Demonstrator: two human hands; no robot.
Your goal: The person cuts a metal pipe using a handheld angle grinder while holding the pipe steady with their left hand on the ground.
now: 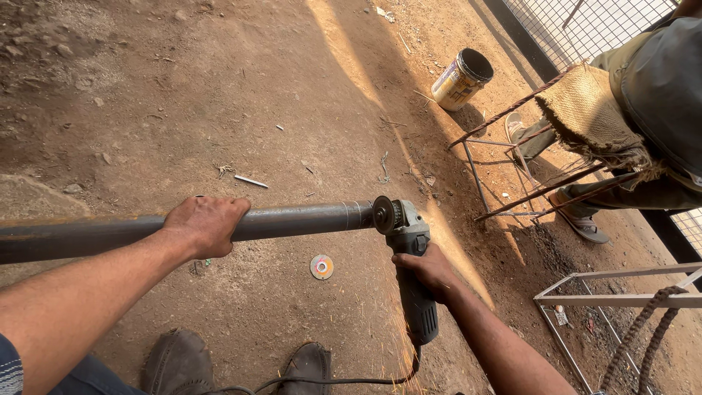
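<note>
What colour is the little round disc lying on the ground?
The disc is pink with a yellow-green centre, seen in the head view.

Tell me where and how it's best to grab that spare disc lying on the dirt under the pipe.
Probably by its rim, coming straight down from above. The spare disc lies flat on the dirt floor, so only its thin outer edge offers a hold; pinch opposite edges or lift one side first. It sits apart from the pipe and the angle grinder, where sparks are flying.
</note>
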